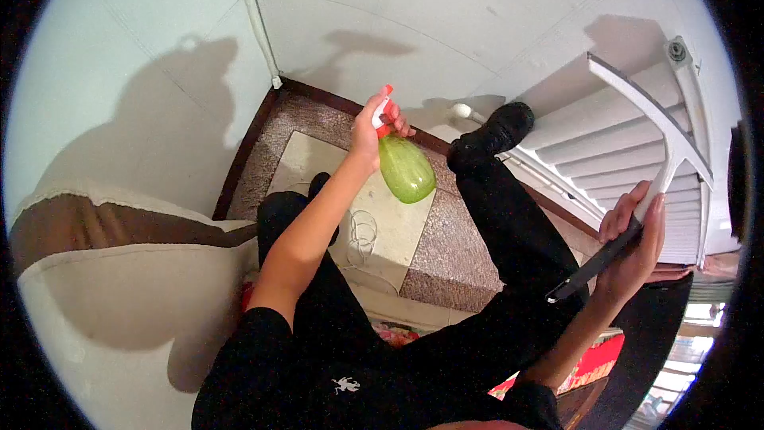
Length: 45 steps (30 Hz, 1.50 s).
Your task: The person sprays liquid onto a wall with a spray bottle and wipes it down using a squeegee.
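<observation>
My left hand [372, 134] is wrapped round the neck of a green spray bottle [407, 170], with its red and white trigger head under my fingers. The bottle hangs at a tilt above the floor, near the corner of the walls. Over on the right, my right hand [633, 243] grips a squeegee [664, 159] by its black and light grey handle. The squeegee's long blade points up and stands in front of the white radiator [621, 135]; I cannot tell whether they touch.
A white pipe [256, 20] runs down the wall corner. Below lie a brown patterned floor [454, 251] with a pale panel and a loop of white cord [362, 237]. My black shoe [505, 129] is near the radiator's lower end. A pale cover [103, 295] bulges at left.
</observation>
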Each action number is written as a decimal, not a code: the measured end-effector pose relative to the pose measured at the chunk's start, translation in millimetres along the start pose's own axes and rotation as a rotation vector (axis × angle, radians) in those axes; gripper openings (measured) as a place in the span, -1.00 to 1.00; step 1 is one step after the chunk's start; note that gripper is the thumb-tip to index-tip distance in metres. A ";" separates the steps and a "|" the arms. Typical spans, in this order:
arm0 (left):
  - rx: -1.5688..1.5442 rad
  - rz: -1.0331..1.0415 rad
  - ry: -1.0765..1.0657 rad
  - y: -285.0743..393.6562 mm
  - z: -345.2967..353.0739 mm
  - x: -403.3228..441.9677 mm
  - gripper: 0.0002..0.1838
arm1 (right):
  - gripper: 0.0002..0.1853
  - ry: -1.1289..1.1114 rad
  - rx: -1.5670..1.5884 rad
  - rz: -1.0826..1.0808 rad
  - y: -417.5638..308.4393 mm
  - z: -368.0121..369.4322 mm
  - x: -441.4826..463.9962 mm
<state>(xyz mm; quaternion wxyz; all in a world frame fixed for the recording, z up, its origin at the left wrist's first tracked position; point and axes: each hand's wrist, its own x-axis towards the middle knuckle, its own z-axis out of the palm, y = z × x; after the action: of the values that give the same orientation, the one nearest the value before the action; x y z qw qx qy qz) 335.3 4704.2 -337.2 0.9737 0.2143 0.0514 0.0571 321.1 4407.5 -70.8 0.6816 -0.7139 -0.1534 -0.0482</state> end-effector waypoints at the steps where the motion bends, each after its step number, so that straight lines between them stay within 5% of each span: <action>1: 0.037 0.005 0.146 -5.8 2.2 0.7 -0.57 | -0.62 0.009 -0.007 0.000 0.4 -0.7 0.1; 3: 0.074 0.004 0.288 -9.5 11.0 -1.0 -0.58 | -0.63 -0.037 0.059 -0.034 0.5 -2.9 2.2; 9: 0.048 -0.122 -0.036 -14.5 7.8 -1.1 -0.59 | -0.64 0.020 0.130 -0.025 -0.8 -5.0 4.1; 11: 0.119 -0.025 0.316 -15.1 23.0 -3.8 -0.58 | -0.64 0.049 0.133 -0.011 -1.1 -4.2 4.2; 12: 0.118 -0.029 0.317 -18.2 7.1 0.6 -0.58 | -0.64 0.072 0.141 -0.002 -1.2 -4.3 4.1; 15: -0.033 -0.086 0.017 -13.2 -12.8 6.8 -0.56 | -0.64 0.036 0.137 -0.026 -0.6 -4.6 3.3; 18: 0.083 0.123 0.413 -6.0 8.7 3.4 -0.57 | -0.63 0.005 0.139 -0.038 -0.6 -6.7 3.0; 19: 0.082 0.121 0.415 -4.4 -3.3 7.2 -0.57 | -0.63 0.006 0.137 -0.036 0.2 -7.3 4.2; 21: -0.018 0.089 0.094 4.7 -31.6 10.7 -0.56 | -0.63 -0.008 0.149 -0.042 0.9 -7.8 4.3; 23: 0.010 0.105 0.102 8.7 -23.4 9.4 -0.56 | -0.63 -0.006 0.142 -0.047 0.4 -6.6 4.2; 25: 0.017 0.264 0.493 13.2 8.7 4.4 -0.53 | -0.63 -0.006 0.134 -0.050 0.2 -6.5 4.1; 29: -0.036 0.243 0.231 30.9 -26.6 4.5 -0.54 | -0.63 -0.003 0.124 -0.054 0.6 -5.3 4.3; 33: -0.003 0.397 0.439 42.1 -20.9 7.3 -0.53 | -0.63 0.013 0.105 -0.051 0.4 -5.5 4.2; 37: -0.081 0.376 0.281 62.6 -46.7 2.7 -0.54 | -0.64 0.006 0.119 -0.034 -0.3 -4.7 3.6; 39: -0.116 0.498 0.537 72.5 -30.3 1.1 -0.55 | -0.64 0.034 0.117 -0.027 0.3 -4.2 3.0; 45: -0.155 0.507 0.242 100.9 -89.7 -6.6 -0.57 | -0.66 0.038 0.127 -0.001 0.7 -6.6 4.0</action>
<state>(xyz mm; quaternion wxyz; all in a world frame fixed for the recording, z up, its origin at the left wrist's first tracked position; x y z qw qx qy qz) 308.6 4831.1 -375.0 0.9287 0.1369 0.1075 0.3273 326.0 4401.6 -69.9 0.7283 -0.6680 -0.1437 -0.0525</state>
